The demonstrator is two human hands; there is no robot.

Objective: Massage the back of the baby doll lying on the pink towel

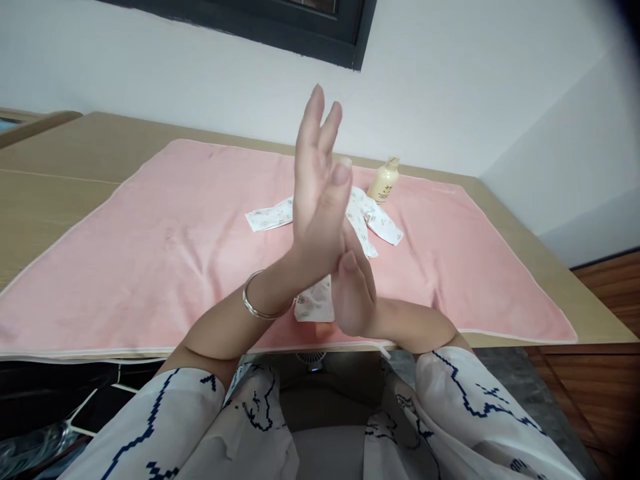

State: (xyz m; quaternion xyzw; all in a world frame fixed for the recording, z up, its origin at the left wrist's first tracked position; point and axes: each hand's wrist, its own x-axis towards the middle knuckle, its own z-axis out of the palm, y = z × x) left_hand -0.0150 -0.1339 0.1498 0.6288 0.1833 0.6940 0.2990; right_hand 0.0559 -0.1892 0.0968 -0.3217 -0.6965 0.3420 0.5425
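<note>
My left hand (pixel 317 193) is raised above the table with fingers stretched upward, a silver bangle (pixel 260 303) on its wrist. My right hand (pixel 353 293) is pressed against the heel of the left palm, fingers flat, palms rubbing together. Neither hand holds anything. Behind and below them a small white printed baby garment (pixel 377 223) lies spread on a pink towel (pixel 175 247). A cream lotion bottle (pixel 384 181) stands on the towel just beyond the garment, to the right of my hands.
The pink towel covers a wooden table (pixel 55 180) set against a white wall. A dark window frame (pixel 300 27) is above. Wooden floor (pixel 610 293) shows at the right, a dark patterned surface (pixel 75 400) at the lower left.
</note>
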